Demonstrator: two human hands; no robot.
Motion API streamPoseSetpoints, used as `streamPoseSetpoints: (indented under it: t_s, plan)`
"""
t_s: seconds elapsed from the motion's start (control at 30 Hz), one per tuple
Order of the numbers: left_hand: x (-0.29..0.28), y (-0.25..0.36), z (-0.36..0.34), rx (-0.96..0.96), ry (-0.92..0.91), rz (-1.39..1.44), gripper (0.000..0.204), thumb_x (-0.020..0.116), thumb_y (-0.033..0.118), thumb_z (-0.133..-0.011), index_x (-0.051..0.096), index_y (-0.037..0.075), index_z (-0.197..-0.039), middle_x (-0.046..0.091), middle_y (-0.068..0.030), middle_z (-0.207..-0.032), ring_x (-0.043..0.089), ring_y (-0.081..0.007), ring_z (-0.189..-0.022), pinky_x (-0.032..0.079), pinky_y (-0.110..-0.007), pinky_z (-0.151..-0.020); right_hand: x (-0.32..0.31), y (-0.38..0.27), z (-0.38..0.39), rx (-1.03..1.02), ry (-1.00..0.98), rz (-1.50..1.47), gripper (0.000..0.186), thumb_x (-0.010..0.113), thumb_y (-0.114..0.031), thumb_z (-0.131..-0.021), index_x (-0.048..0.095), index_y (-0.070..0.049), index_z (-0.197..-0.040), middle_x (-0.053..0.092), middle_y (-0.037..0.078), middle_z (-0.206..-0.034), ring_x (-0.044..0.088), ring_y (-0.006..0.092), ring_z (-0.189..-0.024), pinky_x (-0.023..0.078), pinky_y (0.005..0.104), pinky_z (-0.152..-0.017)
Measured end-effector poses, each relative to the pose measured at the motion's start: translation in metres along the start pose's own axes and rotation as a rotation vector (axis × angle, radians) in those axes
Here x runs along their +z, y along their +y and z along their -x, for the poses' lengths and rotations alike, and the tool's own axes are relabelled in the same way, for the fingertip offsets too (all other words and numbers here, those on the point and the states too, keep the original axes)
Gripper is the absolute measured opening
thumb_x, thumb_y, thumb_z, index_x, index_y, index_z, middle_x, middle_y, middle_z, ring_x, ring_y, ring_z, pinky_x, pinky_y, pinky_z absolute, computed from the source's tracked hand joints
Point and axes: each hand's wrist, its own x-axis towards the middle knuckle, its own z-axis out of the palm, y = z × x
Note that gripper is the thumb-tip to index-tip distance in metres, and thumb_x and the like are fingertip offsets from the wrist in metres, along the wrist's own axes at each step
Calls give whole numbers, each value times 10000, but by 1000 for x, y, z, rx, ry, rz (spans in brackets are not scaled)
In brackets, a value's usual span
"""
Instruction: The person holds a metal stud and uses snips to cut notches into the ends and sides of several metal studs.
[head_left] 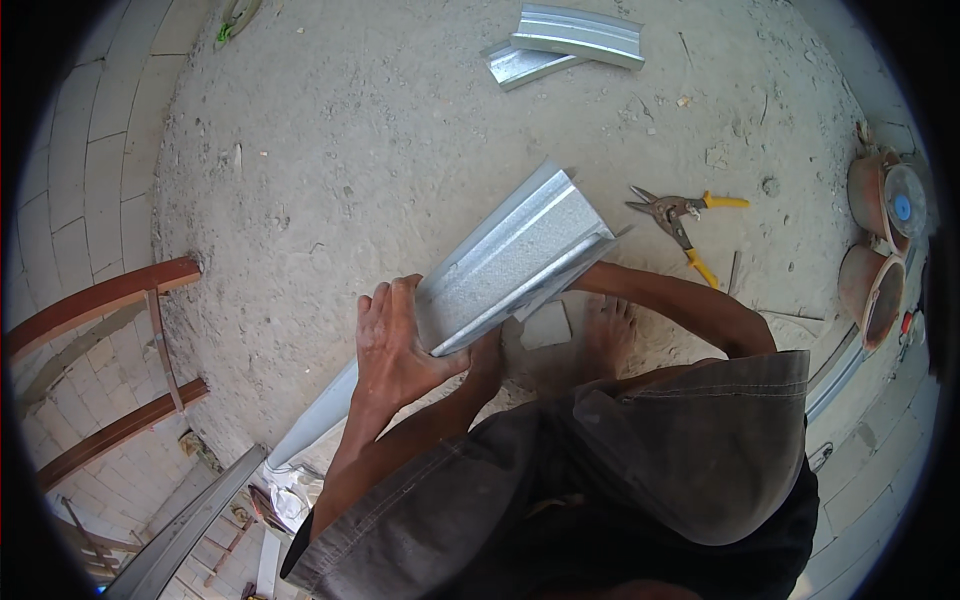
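A shiny galvanized metal channel (pixel 515 250) slants up to the right in front of me, raised above the dusty ground. My left hand (pixel 395 335) is closed around its lower left end, with fingers over the edge and thumb at the near side. My right arm reaches in from the right, and my right hand (pixel 592 277) goes behind the channel near its far right end; its fingers are hidden. Right of the channel lie tin snips (pixel 672 208) with yellow handles, their blades and handles apart. Two short cut channel pieces (pixel 580 38) lie crossed at the far side.
Reddish-brown metal bars (pixel 110 305) stand at the left. Long metal profiles (pixel 185 525) extend from the lower left. Two worn buckets (pixel 870 290) stand by the right wall. My bare foot (pixel 608 335) is beside a small pale slab (pixel 546 326).
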Motion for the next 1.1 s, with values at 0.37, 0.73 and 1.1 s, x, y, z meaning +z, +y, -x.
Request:
streamPoseSetpoints:
  t_s: [0.37, 0.73, 1.1]
  plan:
    - [55, -17, -13, 29, -20, -129, 786, 822, 300, -534, 473, -23, -1159, 550, -151, -998, 524, -303, -932, 368, -435, -820, -188, -287, 97, -680, 641, 1836, 30, 562, -35, -697, 582, -54, -689, 548, 124, -585, 559, 266, -581, 464, 412, -620]
    - [113, -67, -65, -14, 64, -5, 766, 814, 280, -546, 486, -22, -1169, 556, -160, -1057, 514, -320, -991, 375, -421, -870, -176, -150, 74, -288, 633, 1432, 251, 507, -252, -771, 620, -98, -933, 638, 181, -778, 620, 362, -778, 477, 449, -724]
    - [131, -89, -92, 146, 7, -86, 736, 858, 451, -573, 543, 5, -1067, 502, -149, -1101, 466, -321, -993, 393, -429, -869, -187, -63, 161, 80, 683, 1309, 230, 527, -237, -731, 598, -105, -905, 649, 146, -821, 618, 335, -792, 470, 432, -727]
